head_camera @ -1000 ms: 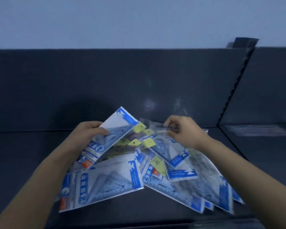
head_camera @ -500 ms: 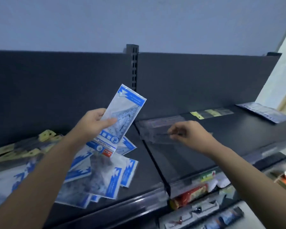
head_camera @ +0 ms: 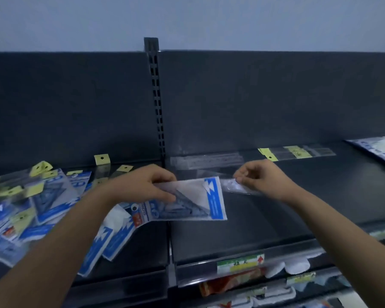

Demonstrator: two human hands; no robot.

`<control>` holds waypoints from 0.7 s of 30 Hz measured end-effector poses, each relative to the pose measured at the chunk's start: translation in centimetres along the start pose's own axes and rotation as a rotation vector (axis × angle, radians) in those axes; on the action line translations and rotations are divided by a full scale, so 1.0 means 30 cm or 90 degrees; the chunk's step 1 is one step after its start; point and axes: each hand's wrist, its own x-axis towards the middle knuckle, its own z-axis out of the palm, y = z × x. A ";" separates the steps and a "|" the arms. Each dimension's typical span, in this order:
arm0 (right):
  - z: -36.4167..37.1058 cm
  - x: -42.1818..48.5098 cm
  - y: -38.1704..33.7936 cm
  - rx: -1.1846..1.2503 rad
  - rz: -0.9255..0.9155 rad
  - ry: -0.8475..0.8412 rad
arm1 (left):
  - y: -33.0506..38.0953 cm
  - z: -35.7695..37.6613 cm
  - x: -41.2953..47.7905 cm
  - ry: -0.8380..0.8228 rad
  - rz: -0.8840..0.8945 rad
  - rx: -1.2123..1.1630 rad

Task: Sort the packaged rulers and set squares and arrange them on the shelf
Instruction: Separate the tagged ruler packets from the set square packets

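Both forearms reach forward from the bottom corners over the dark shelf. The left hand is turned palm down, its fingers curled along the top edge of a blue-and-white set square pack and its thumb pressed on the face, so the pack is pinched flat and held level above the seam between the 2 shelf sections. The right hand sits a little higher and to the right, wrist bent, its fingertips closed in a narrow pinch on the end of a clear ruler sleeve, which runs just beside the pack's right edge. A loose pile of packs with blue cards and yellow tags lies on the left section. 2 more clear ruler packs lie along the back panel on the right section.
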 end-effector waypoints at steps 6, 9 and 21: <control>0.059 0.214 0.084 -0.022 0.003 -0.035 | -0.023 0.056 0.171 -0.061 0.008 0.091; 0.096 0.310 0.108 -0.022 -0.010 -0.062 | -0.035 0.093 0.239 -0.051 0.003 0.084; 0.142 0.512 0.147 0.021 -0.106 -0.183 | -0.082 0.108 0.334 -0.009 -0.036 0.053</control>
